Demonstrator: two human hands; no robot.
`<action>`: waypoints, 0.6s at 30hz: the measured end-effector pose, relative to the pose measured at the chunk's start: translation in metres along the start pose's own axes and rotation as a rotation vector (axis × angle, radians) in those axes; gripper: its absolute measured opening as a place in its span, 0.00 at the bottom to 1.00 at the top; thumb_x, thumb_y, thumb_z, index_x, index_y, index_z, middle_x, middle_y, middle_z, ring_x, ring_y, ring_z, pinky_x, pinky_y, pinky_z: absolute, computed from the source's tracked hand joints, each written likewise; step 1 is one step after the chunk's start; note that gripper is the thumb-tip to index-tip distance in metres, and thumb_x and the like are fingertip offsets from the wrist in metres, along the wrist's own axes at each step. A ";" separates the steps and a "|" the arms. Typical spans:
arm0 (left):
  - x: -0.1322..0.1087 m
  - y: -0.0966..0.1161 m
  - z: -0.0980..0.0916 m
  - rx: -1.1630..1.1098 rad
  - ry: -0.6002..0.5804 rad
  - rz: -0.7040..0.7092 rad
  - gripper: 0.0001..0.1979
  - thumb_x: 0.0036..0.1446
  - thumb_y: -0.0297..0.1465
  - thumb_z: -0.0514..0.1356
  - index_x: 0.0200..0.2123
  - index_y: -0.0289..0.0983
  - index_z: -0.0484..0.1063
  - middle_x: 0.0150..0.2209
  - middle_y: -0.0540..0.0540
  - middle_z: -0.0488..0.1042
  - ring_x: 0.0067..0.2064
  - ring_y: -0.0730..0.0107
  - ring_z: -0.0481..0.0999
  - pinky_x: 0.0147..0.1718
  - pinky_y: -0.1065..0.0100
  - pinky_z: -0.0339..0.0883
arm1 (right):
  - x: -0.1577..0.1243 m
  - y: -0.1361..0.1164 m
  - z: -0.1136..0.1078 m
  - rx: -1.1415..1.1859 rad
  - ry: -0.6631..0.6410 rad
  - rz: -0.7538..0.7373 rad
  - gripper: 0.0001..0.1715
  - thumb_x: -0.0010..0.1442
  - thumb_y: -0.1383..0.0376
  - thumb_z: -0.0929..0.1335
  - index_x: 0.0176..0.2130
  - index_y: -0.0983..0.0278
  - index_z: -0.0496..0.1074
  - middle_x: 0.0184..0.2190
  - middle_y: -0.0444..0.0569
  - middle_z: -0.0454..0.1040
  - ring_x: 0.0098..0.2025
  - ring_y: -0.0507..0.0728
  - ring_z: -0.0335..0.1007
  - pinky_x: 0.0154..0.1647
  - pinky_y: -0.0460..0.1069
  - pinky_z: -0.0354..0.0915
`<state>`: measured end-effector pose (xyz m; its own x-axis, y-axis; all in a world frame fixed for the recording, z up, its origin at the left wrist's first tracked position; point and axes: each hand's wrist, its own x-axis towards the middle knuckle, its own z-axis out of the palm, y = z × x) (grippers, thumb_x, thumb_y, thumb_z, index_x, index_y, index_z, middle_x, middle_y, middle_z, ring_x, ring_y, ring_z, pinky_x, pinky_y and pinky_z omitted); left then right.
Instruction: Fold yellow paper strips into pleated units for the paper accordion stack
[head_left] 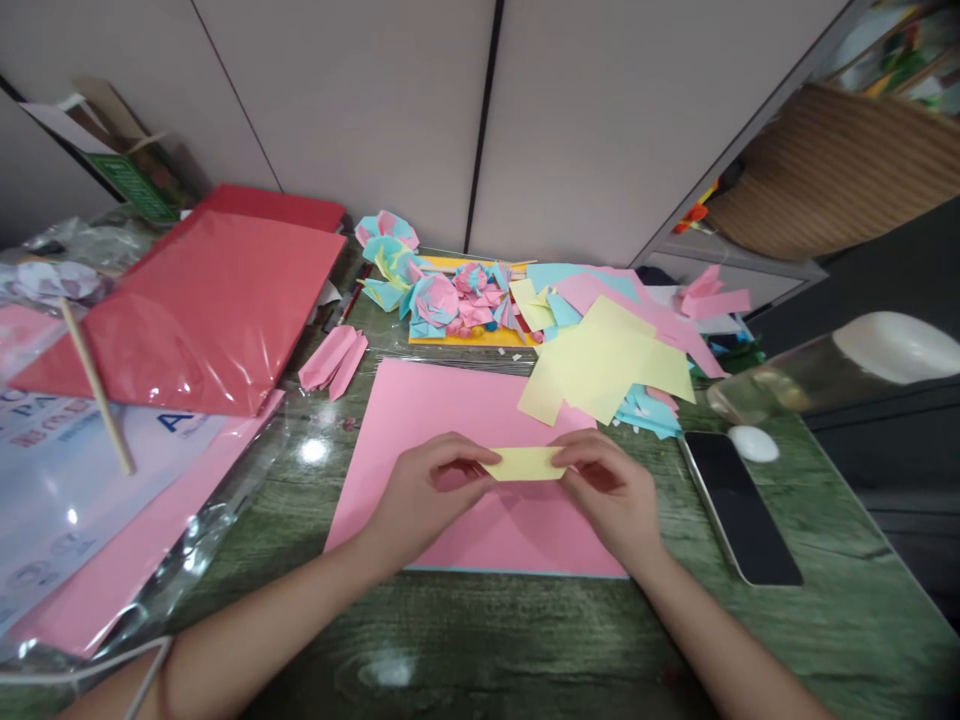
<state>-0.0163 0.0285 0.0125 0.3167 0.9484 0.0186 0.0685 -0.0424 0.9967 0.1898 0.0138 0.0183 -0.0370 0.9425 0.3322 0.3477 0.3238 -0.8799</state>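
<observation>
A narrow piece of yellow paper (pixel 528 464), which looks folded, is stretched level between my two hands. My left hand (pixel 427 490) pinches its left end between thumb and fingers. At the right end my right hand (pixel 613 490) grips it the same way. Both hands are above a pink sheet of paper (pixel 450 410) lying on the green table. Just beyond my right hand, several loose yellow sheets (pixel 607 355) overlap the pink sheet's far corner. Folded pink paper pieces (pixel 334 362) lie to the left of the sheet.
Pink and blue paper flowers (pixel 457 295) sit at the back. A phone (pixel 739 505), a white oval object (pixel 754 443) and a clear bottle with a white cap (pixel 892 345) are at right. On the left are red packets (pixel 225 290), a plastic-wrapped paper pack (pixel 97 490) and a wooden stick (pixel 97 390).
</observation>
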 end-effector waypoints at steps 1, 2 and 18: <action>0.000 0.000 0.000 0.005 -0.009 0.005 0.07 0.48 0.25 0.62 0.33 0.38 0.74 0.33 0.48 0.72 0.36 0.71 0.72 0.36 0.70 0.67 | 0.001 0.000 -0.001 -0.007 -0.005 0.000 0.09 0.49 0.74 0.66 0.28 0.60 0.72 0.30 0.45 0.72 0.35 0.52 0.68 0.32 0.48 0.65; 0.001 -0.001 -0.001 0.011 -0.015 0.009 0.06 0.48 0.26 0.62 0.33 0.38 0.74 0.33 0.47 0.72 0.36 0.71 0.72 0.37 0.69 0.67 | 0.002 0.000 -0.001 -0.014 -0.007 0.001 0.09 0.49 0.74 0.66 0.27 0.60 0.72 0.30 0.45 0.72 0.34 0.52 0.68 0.32 0.48 0.65; 0.008 -0.009 -0.006 0.420 -0.030 -0.005 0.07 0.48 0.24 0.60 0.32 0.38 0.72 0.31 0.51 0.72 0.32 0.74 0.72 0.32 0.72 0.67 | 0.002 0.016 -0.002 -0.523 -0.220 -0.100 0.08 0.54 0.69 0.66 0.33 0.59 0.75 0.29 0.48 0.66 0.36 0.56 0.62 0.35 0.52 0.61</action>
<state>-0.0201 0.0385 0.0042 0.3426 0.9395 0.0052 0.4478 -0.1682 0.8782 0.1971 0.0205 0.0054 -0.2682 0.9227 0.2771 0.7473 0.3808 -0.5446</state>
